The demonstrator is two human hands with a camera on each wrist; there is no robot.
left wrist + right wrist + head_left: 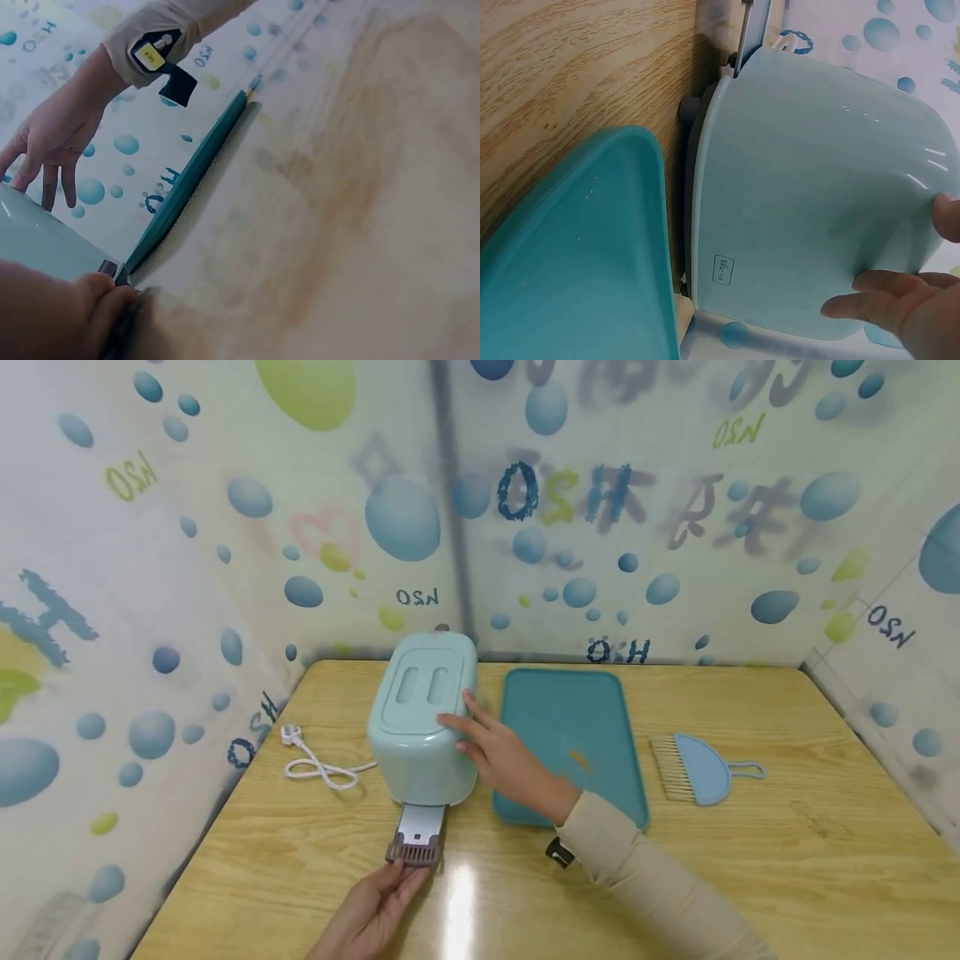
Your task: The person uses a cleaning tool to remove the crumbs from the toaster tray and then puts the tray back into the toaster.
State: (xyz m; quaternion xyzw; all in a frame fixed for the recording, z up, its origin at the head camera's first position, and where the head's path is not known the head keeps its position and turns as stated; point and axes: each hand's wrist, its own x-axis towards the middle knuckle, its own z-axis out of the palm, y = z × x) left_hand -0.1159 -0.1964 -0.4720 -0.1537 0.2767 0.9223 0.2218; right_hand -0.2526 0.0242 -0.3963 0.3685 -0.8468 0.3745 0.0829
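A pale blue toaster (pixel 423 760) with a lid stands left of the table's middle. From its near end sticks out a metal crumb tray (pixel 420 823) with a brown slotted end. My left hand (pixel 371 910) pinches that brown end, thumb on top and fingers below. In the left wrist view the grip is mostly hidden behind the hand. My right hand (pixel 510 758) rests on the toaster's right side and lid edge with fingers spread and fairly straight, as the fingers (pixel 881 296) show in the right wrist view.
Right of the toaster lies a teal tray (pixel 558 735) with a small orange-brown mark on it. Farther right is a blue hand brush (pixel 701 768) with a loop handle. A white power cord (pixel 322 768) with its plug lies left of the toaster. Patterned sheets (pixel 555 568) stand around the table.
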